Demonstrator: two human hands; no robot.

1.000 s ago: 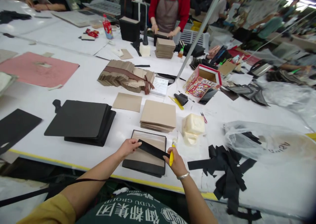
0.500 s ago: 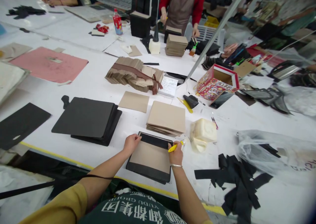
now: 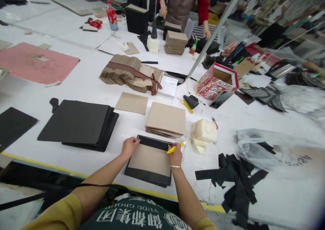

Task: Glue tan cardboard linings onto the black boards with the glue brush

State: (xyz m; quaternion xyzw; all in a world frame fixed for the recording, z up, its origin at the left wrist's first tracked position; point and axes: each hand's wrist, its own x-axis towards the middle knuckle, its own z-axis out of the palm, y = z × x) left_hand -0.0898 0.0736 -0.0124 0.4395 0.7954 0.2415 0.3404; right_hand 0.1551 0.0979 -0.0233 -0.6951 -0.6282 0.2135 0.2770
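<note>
In front of me lies a small pile of black-edged panels, with a tan cardboard sheet (image 3: 151,159) framed by black bands on top. My left hand (image 3: 130,146) pinches the far left corner of the top black-edged panel. A yellow-handled brush (image 3: 172,149) is gripped in my right hand (image 3: 177,155), its bristles pointing away to the right. The fingers of that hand also touch the panel's far right corner. Just beyond is a stack of tan cardboard sheets (image 3: 166,117), and a cream plastic container (image 3: 203,131) stands right of the brush.
Black boards (image 3: 76,121) are stacked to the left. Loose black strips (image 3: 236,179) and a clear plastic bag (image 3: 274,152) lie on the right. Farther off are a tied cardboard bundle (image 3: 127,72), a red box (image 3: 215,83), a slanted metal pole (image 3: 215,33) and a co-worker in red sleeves (image 3: 203,6).
The whole view has shifted, so things on the table appear slightly farther left. Both hands keep their places at the panel's far corners, and the brush stays in my right hand.
</note>
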